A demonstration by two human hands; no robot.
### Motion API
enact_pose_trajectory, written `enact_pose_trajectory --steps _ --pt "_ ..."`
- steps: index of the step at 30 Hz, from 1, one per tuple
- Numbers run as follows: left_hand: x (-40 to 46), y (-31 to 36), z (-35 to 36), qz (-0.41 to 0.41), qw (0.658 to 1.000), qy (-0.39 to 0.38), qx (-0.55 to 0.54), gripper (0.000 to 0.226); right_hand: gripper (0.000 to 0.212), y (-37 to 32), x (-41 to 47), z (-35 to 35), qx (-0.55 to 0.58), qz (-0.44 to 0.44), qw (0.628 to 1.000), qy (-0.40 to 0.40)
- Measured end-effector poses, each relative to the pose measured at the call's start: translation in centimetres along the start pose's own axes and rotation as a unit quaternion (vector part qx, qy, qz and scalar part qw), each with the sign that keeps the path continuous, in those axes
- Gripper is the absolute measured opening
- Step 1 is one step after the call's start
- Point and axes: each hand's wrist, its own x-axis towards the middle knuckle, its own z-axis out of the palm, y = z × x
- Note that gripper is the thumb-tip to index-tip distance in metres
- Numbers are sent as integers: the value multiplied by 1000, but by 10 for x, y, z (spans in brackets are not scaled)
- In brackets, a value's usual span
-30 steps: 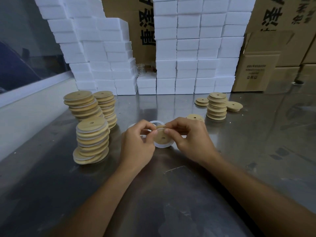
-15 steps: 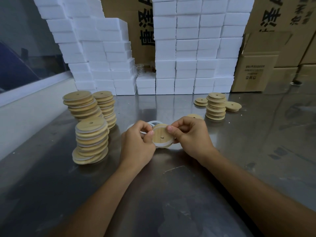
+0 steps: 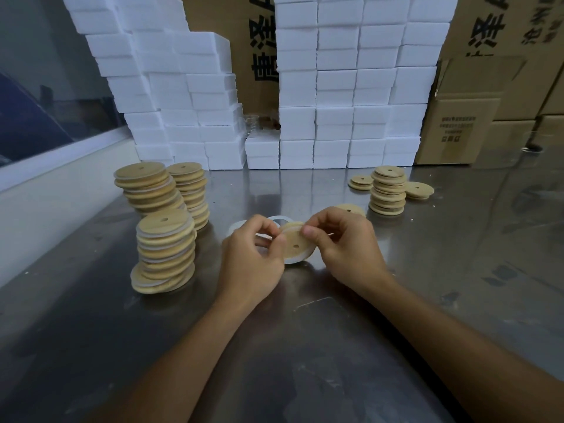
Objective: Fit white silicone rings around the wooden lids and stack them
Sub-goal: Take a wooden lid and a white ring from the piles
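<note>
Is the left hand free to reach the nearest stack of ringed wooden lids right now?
Probably not yet: the left hand pinches the round wooden lid with the right hand. The stack sits unobstructed beside it.

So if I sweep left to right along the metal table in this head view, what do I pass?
Stacks of ringed lids → left hand → wooden lid held in both hands → right hand → stack of bare lids → single lid.
</note>
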Motion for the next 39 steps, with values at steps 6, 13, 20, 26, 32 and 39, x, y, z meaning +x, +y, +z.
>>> enact_pose_trajectory --steps 6,13,20,26,32,39 --pt "0 -3 1 33 999 -39 -8 29 10 -1 -3 7 -29 -49 998 -8" --pt "3 -6 2 -23 998 -35 -56 32 19 0 1 4 100 71 992 4" --pt "4 -7 2 -36 996 -42 -68 31 18 3 3 -3 145 88 985 -16" --pt "3 -7 2 -35 997 -43 -57 36 24 6 2 0 158 103 982 -20" --pt "3 -8 2 -30 998 -44 -41 43 25 8 4 -2 174 138 975 -24" --pt "3 -13 5 -35 997 -44 -45 36 22 8 4 -2 171 124 977 -12"
